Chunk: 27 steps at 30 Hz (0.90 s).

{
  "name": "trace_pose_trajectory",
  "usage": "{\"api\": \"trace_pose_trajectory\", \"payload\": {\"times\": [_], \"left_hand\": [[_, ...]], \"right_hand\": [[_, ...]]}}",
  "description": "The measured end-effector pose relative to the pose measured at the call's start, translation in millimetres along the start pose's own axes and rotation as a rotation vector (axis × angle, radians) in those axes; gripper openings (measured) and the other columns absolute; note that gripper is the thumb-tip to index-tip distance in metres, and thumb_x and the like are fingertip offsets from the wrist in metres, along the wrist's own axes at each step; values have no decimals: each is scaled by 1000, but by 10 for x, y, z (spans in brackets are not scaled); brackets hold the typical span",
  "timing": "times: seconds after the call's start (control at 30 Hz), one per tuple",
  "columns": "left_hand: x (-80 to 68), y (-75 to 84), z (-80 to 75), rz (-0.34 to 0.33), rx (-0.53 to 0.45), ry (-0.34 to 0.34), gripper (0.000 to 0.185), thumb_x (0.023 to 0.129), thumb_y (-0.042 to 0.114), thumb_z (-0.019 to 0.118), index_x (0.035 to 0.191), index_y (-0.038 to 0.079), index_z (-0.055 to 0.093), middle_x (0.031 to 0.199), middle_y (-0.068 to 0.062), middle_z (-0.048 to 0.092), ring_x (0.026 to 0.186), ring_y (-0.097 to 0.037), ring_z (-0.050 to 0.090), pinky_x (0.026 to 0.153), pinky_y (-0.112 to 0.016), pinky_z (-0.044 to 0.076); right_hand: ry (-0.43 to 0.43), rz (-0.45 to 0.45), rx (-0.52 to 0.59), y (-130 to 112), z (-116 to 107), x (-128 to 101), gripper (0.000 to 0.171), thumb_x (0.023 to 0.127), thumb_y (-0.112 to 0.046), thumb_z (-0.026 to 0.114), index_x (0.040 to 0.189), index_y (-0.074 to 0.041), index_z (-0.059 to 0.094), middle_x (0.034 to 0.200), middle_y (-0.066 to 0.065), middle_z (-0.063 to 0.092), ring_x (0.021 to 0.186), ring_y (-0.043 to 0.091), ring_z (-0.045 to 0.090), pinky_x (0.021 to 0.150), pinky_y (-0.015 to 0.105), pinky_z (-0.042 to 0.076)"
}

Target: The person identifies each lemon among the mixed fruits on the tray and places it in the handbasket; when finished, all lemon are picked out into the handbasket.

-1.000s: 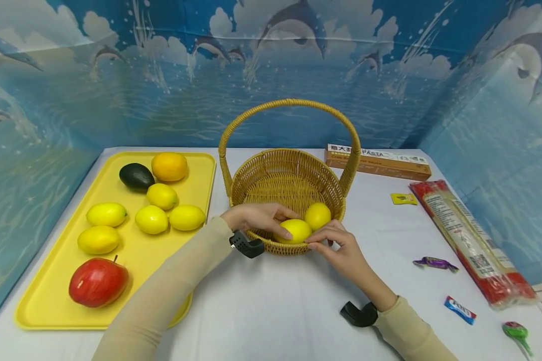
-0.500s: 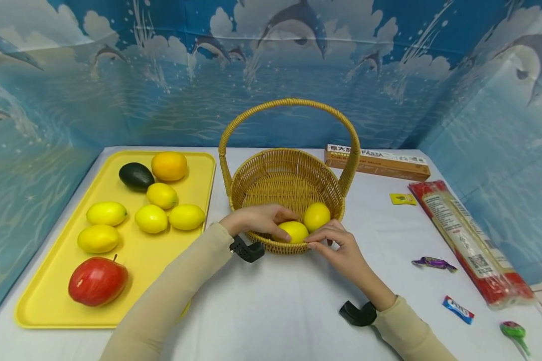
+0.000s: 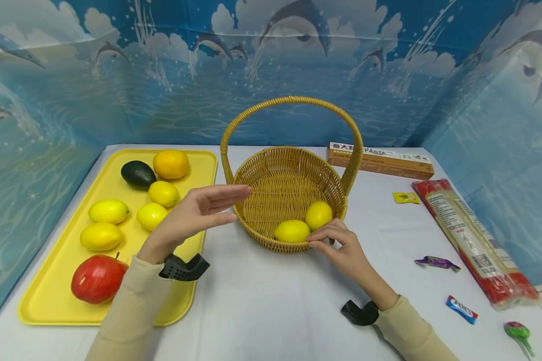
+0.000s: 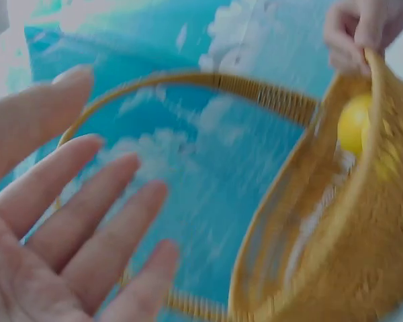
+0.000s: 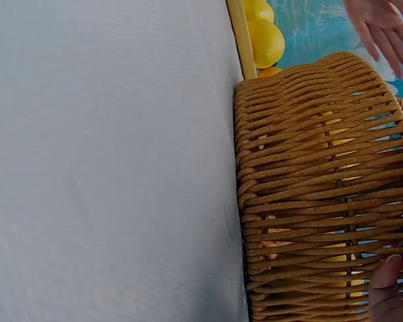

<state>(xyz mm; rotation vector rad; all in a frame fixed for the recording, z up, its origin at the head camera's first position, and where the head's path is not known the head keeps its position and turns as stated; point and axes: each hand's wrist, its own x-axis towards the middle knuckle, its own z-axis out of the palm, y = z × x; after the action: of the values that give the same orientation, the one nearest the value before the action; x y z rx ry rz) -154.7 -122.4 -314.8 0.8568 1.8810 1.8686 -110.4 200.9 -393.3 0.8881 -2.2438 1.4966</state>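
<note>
Two hands: left hand [image 3: 194,215] raised, fingers straight and empty; right hand [image 3: 343,245] pinching the basket [image 3: 289,150] rim

red apple [image 3: 99,278], avocado [image 3: 138,174], pasta box [image 3: 380,160]

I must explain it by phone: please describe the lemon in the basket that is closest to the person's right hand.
Find the wicker basket at the table's centre. Two lemons lie inside, near its front wall. Take the front lemon, just left of the right hand; the other lemon sits further back.
</note>
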Motion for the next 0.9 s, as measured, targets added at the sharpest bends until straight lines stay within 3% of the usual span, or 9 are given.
{"api": "trace_pose_trajectory", "payload": {"times": [0.07, 0.2, 0.3, 0.4, 0.5, 0.67, 0.9], "left_hand": [[-148, -41, -102, 14, -36, 120, 47, 91, 5, 61, 137, 6, 48, 137, -12, 46, 127, -25, 41, 100, -36, 36], [-363, -229, -270, -7, 15, 349, 46, 92, 7, 61, 136, 6, 49, 137, -13, 47, 125, -22, 44, 96, -28, 40], [-491, -398, -334, -35, 94, 470, 46, 91, 11, 63, 134, 4, 51, 135, -10, 50, 123, -20, 45, 94, -24, 40], [-583, -510, -373, -60, 167, 545, 47, 90, 14, 65, 133, 3, 51, 134, -9, 51, 125, -19, 43, 98, -26, 37], [-606, -570, -406, -88, 229, 562, 49, 90, 14, 65, 134, 2, 50, 136, -10, 49, 128, -19, 39, 104, -32, 30], [-572, -664, -439, -139, 330, 512, 51, 89, 14, 66, 136, 4, 49, 141, -10, 43, 133, -20, 29, 109, -40, 19], [-530, -719, -460, -191, 510, 495, 49, 89, 17, 67, 134, 7, 52, 141, -9, 42, 134, -24, 28, 108, -45, 20]], "right_hand": [[4, -12, -4, -77, -1, 26, 22, 73, 19, 68, 84, 0, 70, 82, 8, 65, 75, 13, 42, 58, 32, 32], [-2, 8, -12, -178, -12, 56, 20, 73, 19, 67, 83, 2, 69, 82, 11, 64, 74, 17, 43, 58, 32, 32], [-11, 23, -2, -96, -13, 30, 20, 75, 15, 68, 85, -2, 71, 84, 7, 66, 74, 23, 43, 59, 32, 33], [-5, 7, 2, -79, -8, 30, 21, 75, 15, 68, 86, -3, 71, 85, 5, 66, 74, 24, 43, 59, 31, 33], [2, -6, 0, -162, -6, 61, 20, 73, 18, 68, 84, 1, 70, 83, 8, 66, 74, 18, 43, 58, 31, 32], [-3, 11, 1, -166, -6, 61, 18, 75, 16, 67, 84, 1, 70, 83, 9, 65, 76, 13, 43, 58, 30, 33], [-2, 17, 5, -163, -7, 61, 18, 75, 17, 67, 84, 1, 70, 83, 8, 66, 75, 16, 43, 58, 30, 33]]}}
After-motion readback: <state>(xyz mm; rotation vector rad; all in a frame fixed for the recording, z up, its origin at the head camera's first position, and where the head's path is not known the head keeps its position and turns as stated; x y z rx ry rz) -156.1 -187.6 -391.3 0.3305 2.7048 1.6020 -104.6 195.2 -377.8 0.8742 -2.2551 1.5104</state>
